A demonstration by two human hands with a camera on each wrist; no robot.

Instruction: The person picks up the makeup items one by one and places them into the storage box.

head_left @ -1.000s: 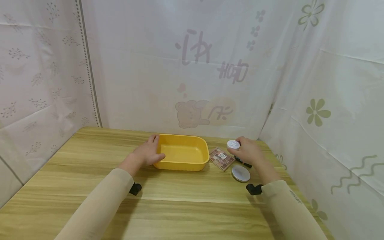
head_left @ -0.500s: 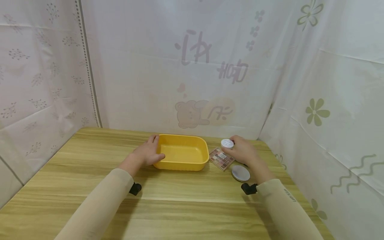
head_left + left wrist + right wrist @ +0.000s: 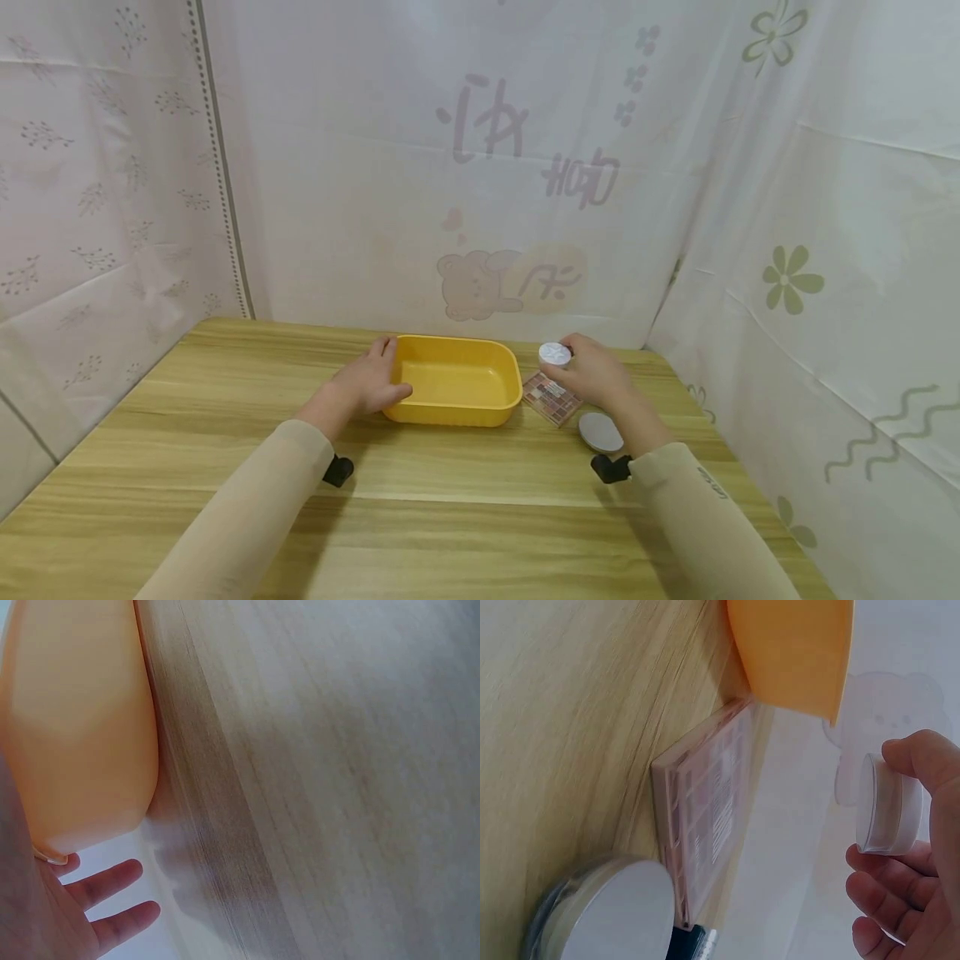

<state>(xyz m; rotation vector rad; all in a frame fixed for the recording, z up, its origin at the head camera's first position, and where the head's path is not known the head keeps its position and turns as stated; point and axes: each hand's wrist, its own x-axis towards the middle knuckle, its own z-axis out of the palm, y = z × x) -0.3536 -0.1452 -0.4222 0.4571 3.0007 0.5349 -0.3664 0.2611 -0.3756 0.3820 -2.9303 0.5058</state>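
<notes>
In the head view, my left hand [image 3: 366, 385] holds the left end of a yellow plastic basin [image 3: 457, 414], its thumb over the rim. Several of its fingers stretch along the outside of that end in the left wrist view; the thumb is hidden there. My right hand [image 3: 597, 372] pinches a small round powder jar [image 3: 554, 354] with a white patterned top, raised above the far edge of an eyeshadow palette [image 3: 553, 402]. In the right wrist view, the thumb and curled fingers grip the sides of the jar [image 3: 889, 804], which shows a clear rim and a beige band.
The palette lies flat just right of the basin. A round silver-grey compact [image 3: 600, 432] lies in front of the right wrist. Beside the palette a dark tube [image 3: 684, 944] shows partly in the right wrist view. A printed curtain [image 3: 360, 208] hangs behind the wooden table [image 3: 420, 533].
My right hand has moved left with the powder jar, from above the dark tube to above the palette, nearer the basin. The left hand and basin have stayed put.
</notes>
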